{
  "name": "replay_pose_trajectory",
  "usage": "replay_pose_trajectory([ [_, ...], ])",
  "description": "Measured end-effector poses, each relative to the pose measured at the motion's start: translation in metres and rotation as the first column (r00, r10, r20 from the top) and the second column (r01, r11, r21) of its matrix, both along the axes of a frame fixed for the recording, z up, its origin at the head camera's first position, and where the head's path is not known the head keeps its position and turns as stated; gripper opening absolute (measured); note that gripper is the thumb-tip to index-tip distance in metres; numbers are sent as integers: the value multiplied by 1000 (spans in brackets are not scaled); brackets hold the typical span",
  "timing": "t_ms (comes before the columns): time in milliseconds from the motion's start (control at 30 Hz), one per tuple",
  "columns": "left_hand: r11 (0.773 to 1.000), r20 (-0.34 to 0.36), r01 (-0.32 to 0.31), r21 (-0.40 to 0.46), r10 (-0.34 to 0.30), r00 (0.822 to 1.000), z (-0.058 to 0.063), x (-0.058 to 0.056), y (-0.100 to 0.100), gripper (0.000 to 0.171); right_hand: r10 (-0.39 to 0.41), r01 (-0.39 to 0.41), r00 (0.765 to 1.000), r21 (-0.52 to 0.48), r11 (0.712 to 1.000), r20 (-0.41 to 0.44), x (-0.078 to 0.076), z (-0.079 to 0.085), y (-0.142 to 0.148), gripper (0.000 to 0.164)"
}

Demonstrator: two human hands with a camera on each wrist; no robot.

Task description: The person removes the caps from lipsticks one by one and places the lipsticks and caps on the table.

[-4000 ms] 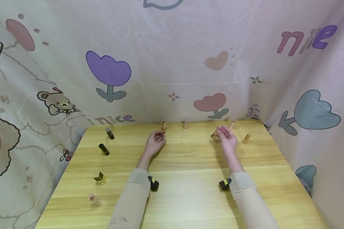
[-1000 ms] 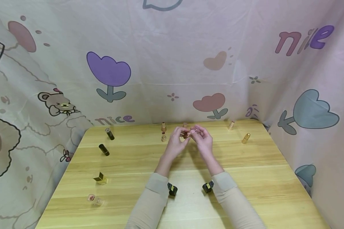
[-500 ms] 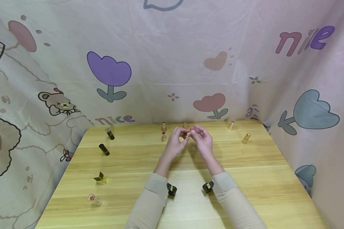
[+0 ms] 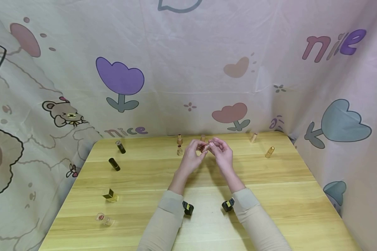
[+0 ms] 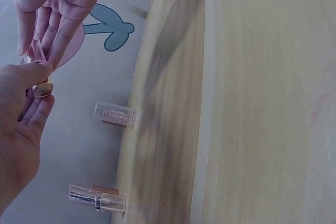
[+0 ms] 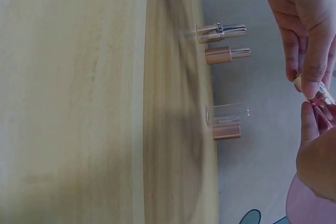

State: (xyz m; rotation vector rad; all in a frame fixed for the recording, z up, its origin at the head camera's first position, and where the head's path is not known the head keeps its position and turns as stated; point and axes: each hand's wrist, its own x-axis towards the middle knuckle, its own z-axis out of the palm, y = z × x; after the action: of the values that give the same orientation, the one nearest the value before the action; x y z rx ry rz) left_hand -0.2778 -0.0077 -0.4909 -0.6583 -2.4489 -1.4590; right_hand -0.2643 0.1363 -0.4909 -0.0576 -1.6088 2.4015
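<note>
Both hands meet over the back middle of the table, holding one lipstick (image 4: 205, 148) between them. My left hand (image 4: 192, 156) pinches its gold end (image 5: 43, 89) with thumb and fingers. At the other end my right hand (image 4: 223, 154) grips the clear pinkish part (image 5: 35, 52). Fingers cover much of the lipstick. Left of the hands stands a gold lipstick tube (image 4: 179, 151), with a rose-gold one (image 4: 179, 139) just behind it. A clear cap (image 6: 229, 114) and a rose-gold tube (image 6: 227, 131) stand behind the hands, partly hidden in the head view.
Down the left side stand two black lipsticks (image 4: 120, 147) (image 4: 114, 164), a gold square-topped one (image 4: 110, 195) and a clear-capped one (image 4: 104, 219). At the right stand a slim pinkish lipstick (image 4: 253, 138) and a gold bullet-shaped one (image 4: 270, 152). A printed curtain (image 4: 182, 69) hangs behind the wooden table (image 4: 207, 230).
Since four seconds ago my left hand has left the gold tube and moved right. My right hand has brought its lipstick leftward to meet it. Over the last second both hands stay nearly still.
</note>
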Motion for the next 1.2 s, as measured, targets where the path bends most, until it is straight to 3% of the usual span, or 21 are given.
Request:
replay_pose_trajectory([
  [267, 1000, 13, -5, -3, 5, 1000, 1, 0, -2, 35, -20, 20, 1000, -25, 999, 15, -1, 3, 1, 39],
  [500, 999, 57, -24, 39, 22, 998, -4, 1, -9, 33, -5, 4, 1000, -19, 1000, -26, -2, 8, 5, 36],
  [1200, 995, 41, -20, 93, 16, 999, -5, 1, -11, 31, -42, 41, 997, -10, 999, -61, -2, 7, 11, 43],
])
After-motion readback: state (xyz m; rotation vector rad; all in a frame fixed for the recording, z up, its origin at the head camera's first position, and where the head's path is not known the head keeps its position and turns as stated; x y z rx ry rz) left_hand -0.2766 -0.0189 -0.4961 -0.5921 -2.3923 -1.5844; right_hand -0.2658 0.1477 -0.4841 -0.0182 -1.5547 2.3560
